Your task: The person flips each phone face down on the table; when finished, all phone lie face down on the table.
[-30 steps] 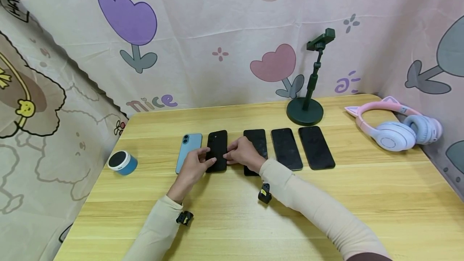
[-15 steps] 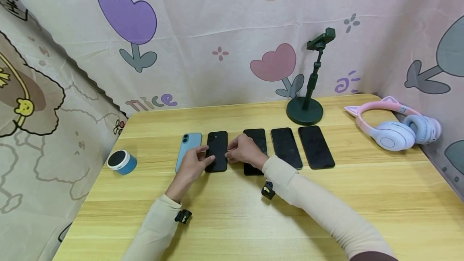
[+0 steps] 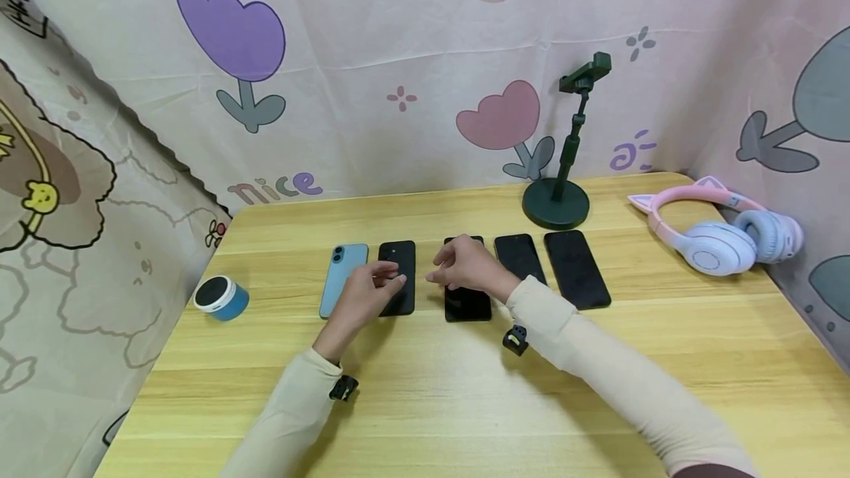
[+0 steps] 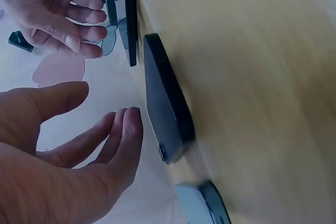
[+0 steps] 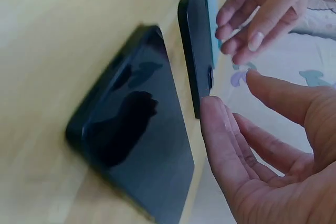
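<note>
Several smartphones lie in a row on the wooden table. My left hand hovers above the black phone that lies camera side up, its thumb and fingers apart with nothing between them. Left of that is a light blue phone, partly behind the same hand. My right hand is over a dark phone lying screen up, and the right wrist view shows the hand's reflection in that glossy screen. Its fingers are loosely bent, holding nothing. In the left wrist view the black phone lies apart from my fingertips.
Two more dark phones, one partly behind the right hand and one at the row's end, lie to the right. A green phone stand stands behind them. Pink and white cat-ear headphones rest at far right, a blue jar at left.
Both hands have come away from the black phone's edges. The right hand has lifted and moved right, over the neighbouring dark phone; the left has risen slightly. The phones stay in their places.
</note>
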Demonstrator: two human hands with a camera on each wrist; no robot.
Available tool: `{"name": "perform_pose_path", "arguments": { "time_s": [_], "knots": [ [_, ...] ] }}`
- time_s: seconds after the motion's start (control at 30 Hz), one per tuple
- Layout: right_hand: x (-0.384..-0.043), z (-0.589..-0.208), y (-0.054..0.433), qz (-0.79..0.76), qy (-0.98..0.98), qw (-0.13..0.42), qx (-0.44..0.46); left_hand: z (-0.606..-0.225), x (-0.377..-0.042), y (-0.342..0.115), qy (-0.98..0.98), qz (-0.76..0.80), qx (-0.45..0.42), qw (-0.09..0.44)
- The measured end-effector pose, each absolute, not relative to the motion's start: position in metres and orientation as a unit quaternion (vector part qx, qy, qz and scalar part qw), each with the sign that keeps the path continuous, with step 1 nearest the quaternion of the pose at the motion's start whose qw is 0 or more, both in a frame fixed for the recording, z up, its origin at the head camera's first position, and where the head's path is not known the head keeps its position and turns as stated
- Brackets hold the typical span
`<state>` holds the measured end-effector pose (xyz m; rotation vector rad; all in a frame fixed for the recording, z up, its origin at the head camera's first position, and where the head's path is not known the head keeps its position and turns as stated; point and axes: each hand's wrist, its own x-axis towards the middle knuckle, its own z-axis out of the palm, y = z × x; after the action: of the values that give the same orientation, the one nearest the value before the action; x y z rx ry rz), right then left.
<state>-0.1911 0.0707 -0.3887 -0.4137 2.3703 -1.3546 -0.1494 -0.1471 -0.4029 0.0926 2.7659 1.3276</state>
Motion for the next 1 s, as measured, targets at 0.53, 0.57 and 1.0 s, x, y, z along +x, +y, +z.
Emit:
{"name": "perform_pose_path", "arguments": {
  "time_s": [0.53, 0.57, 1.0],
  "knots": [
    [-0.192, -0.389, 0.119, -0.441, 0.875, 0.176, -0.098, -0.405, -0.156, -0.113, 0.911, 0.4, 0.046, 0.091],
    [-0.192, -0.39, 0.121, -0.439, 0.876, 0.174, -0.096, -0.406, -0.156, -0.111, 0.911, 0.399, 0.046, 0.094],
    [-0.195, -0.401, 0.141, -0.454, 0.869, 0.183, -0.074, -0.413, -0.164, -0.089, 0.919, 0.376, 0.048, 0.107]
  ]
}}
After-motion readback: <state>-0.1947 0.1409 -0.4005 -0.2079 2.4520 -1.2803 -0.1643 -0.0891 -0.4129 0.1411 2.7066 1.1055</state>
